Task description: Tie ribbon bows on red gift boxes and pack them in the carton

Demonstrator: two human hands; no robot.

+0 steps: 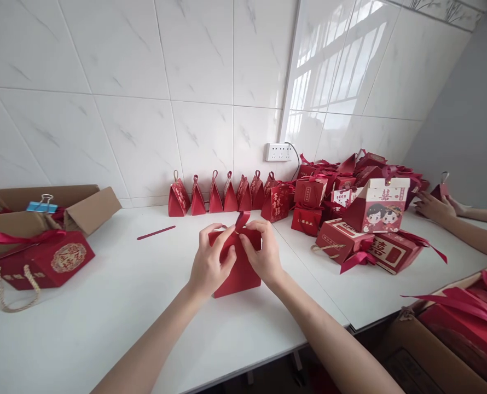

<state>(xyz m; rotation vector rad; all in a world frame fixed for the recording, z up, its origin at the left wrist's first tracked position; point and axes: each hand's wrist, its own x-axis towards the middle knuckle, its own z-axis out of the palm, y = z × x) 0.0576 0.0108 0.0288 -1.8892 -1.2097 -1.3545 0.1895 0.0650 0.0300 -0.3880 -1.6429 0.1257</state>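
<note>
Both hands, left (210, 257) and right (265, 249), close with bent thumbs and fingers around the top of a red box (239, 279), at the base of its ribbon loop (243, 219). Which fingertips pinch the ribbon cannot be told. The red box stands below the grip on the white table (145, 306), nearer than a row of small boxes (216, 198).

Red peaked paper box (243, 273) on white tabletop (116, 328), centre, between bare left hand (213, 260) and bare right hand (264, 249). Row of small red paper boxes (216, 202) behind, along white tiled wall (124, 65). Left: brown cardboard carton (104, 207), red faceted paper box (42, 264) before it. Right: heap of red paper gift boxes (342, 241).
</note>
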